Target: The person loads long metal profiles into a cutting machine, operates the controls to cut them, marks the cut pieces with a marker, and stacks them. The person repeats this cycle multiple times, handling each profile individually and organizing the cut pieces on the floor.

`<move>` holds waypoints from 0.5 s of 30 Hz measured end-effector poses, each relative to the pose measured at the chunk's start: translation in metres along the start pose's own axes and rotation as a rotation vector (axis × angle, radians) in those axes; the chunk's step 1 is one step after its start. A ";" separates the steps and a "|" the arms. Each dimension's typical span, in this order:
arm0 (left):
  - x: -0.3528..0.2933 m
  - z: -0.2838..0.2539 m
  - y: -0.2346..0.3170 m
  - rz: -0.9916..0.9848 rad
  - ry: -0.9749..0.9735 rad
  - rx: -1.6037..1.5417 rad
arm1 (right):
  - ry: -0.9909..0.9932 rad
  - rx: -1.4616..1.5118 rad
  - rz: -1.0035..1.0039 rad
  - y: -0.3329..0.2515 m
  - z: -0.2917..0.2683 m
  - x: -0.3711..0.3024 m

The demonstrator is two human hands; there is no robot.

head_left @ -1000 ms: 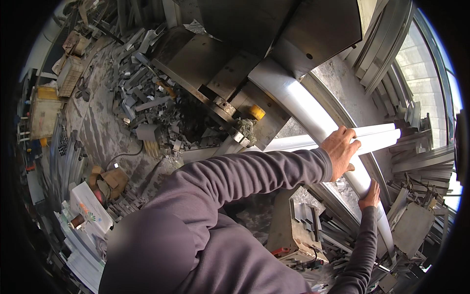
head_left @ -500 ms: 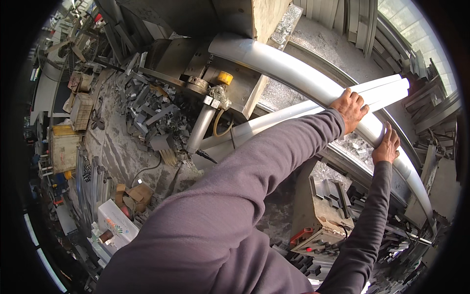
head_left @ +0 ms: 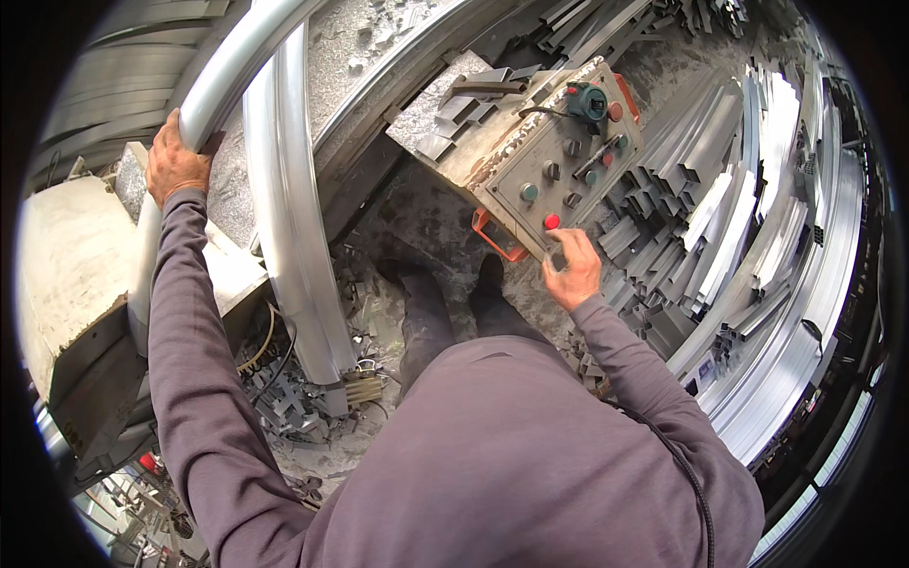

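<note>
My left hand (head_left: 180, 163) is wrapped round a long silvery metal profile (head_left: 241, 59), which looks smooth and rounded. The profile slants from the top of the view down past my left forearm. On the right, my right hand (head_left: 573, 272) is loosely curled, with a gap between thumb and fingers and nothing visible in it. Its fingertips are just below a red push button (head_left: 552, 221) at the near corner of a control box (head_left: 525, 163); I cannot tell whether they touch the box. Other knobs and buttons sit on that panel.
More long metal profiles (head_left: 281, 180) stand right of the held one. A pale machine housing (head_left: 76, 251) is at the left. Stacked profile offcuts (head_left: 701, 156) fill the right side. An orange handle (head_left: 497, 237) juts from the control box. Scraps (head_left: 303, 417) litter the floor.
My right hand has let go of the profile and moved to the control box. The left hand still grips the profile. The view has swung round to the right.
</note>
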State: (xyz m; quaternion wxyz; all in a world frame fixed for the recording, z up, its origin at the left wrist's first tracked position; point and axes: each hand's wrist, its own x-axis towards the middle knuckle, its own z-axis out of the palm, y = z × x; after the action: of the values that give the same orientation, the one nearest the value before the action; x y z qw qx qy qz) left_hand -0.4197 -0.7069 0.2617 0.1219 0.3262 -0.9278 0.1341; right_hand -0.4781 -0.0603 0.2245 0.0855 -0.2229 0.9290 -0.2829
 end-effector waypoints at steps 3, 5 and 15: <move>-0.001 0.001 0.003 0.014 0.006 -0.004 | 0.111 -0.070 -0.040 0.064 -0.030 0.033; 0.001 -0.004 0.005 0.027 0.052 -0.047 | 0.083 -0.168 -0.189 0.081 -0.037 0.054; 0.004 -0.023 0.009 0.001 0.043 -0.098 | -0.107 -0.310 -0.380 0.100 -0.060 0.084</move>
State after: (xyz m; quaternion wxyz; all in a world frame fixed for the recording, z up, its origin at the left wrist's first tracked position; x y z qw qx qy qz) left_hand -0.4250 -0.6949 0.2833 0.1574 0.3166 -0.9305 0.0956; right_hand -0.6058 0.0041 0.2154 0.0448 -0.4186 0.8969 -0.1355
